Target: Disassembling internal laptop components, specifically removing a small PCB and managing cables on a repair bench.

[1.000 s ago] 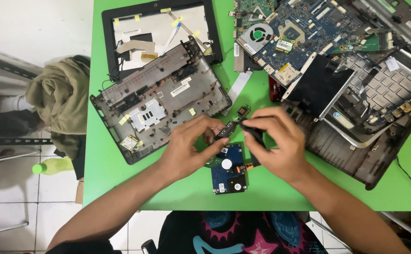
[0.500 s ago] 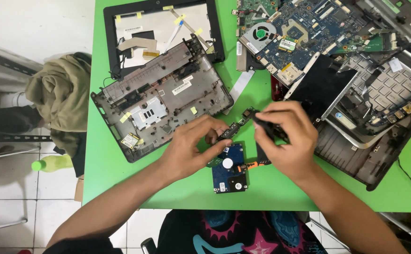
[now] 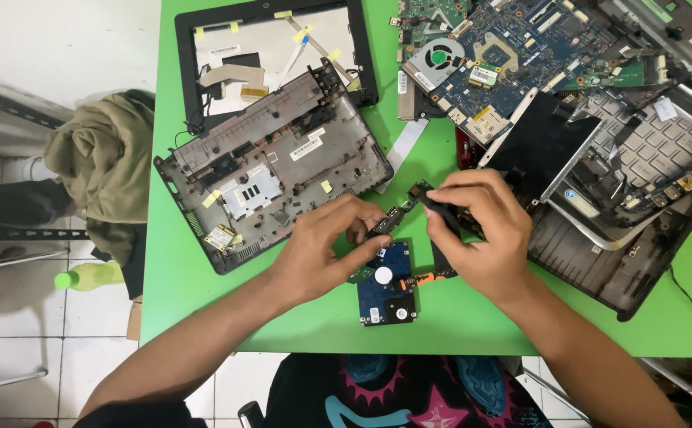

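**Two hands pinching a small board strip over a hard drive**

Both hands are working at bench centre, just above the near edge. The left hand (image 3: 326, 250) is pinching the lower-left end of a narrow dark circuit strip (image 3: 397, 214), fingers curled in around it. The right hand (image 3: 485, 230) is closing thumb and forefinger on the strip's upper-right end, where a black tool or part is sitting in the grip; which one, cannot tell. The strip's long axis is running diagonally, low-left to high-right, bridging the two hands, so both are equally near it. It is being held slightly above the bench, apart from the surface.

Directly below the hands a blue hard drive (image 3: 387, 284) is lying circuit side up, long axis pointing toward the person, partly covered by the left fingers. An orange-tipped piece (image 3: 425, 277) is lying just beside its right edge.

Labels and tags:
- The grey laptop base shell (image 3: 271, 170), left of the hands, is carrying a white rectangular sticker near its middle and small yellow tape squares on the edges.
- The black screen bezel (image 3: 271, 12) behind it is showing yellow tape tabs.
- The motherboard (image 3: 493, 51), far right-centre, is showing a green-hubbed fan and a white label.
- A keyboard panel (image 3: 655, 147) is lying right, tilted.

The green bench (image 3: 187, 301) is carrying all of it.
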